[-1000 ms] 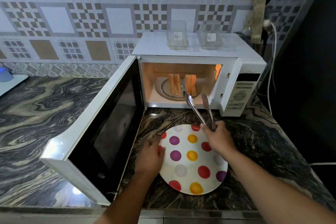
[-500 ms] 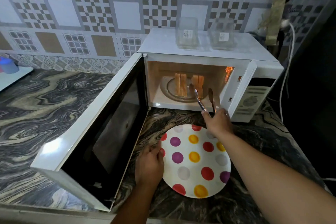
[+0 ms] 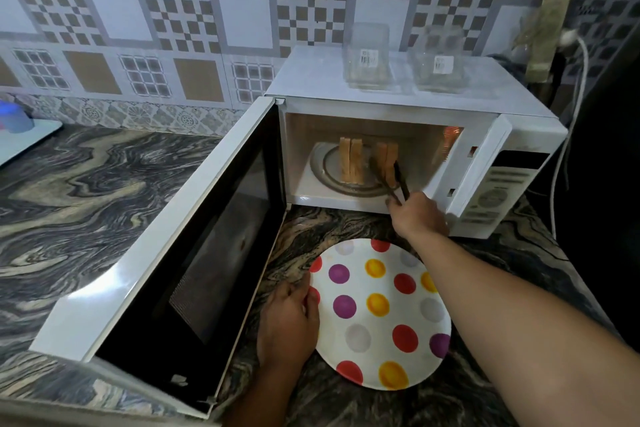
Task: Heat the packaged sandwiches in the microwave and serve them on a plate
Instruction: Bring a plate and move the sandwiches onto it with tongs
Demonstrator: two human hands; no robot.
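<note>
— Right hand [image 3: 419, 214] first: what is it doing?
— It grips a pair of metal tongs [image 3: 389, 177] at the mouth of the open microwave [image 3: 398, 107]. Its fingers curl round the handles, and the tong tips sit on either side of the right-hand sandwich [image 3: 387, 160].

— Are the tips squeezing the bread?
— They are against it, but how firmly I cannot tell.

— And the other sandwich?
— The left-hand sandwich [image 3: 351, 160] stands upright beside it on the glass turntable [image 3: 323, 163], a small gap between the two.

— The left hand [image 3: 289, 321]?
— It rests at the left rim of the polka-dot plate [image 3: 379, 314], fingers curled over the rim with the thumb on top, holding it.

— Where is the plate?
— On the marbled counter [image 3: 86, 191], just in front of the microwave and near the counter's front edge. The microwave door [image 3: 166, 253] swings out to its left.

— Anything on top of the microwave?
— Two clear plastic sandwich packs [image 3: 369, 57] with labels, side by side. A blue cup [image 3: 14, 116] stands by the counter's far left edge.
</note>
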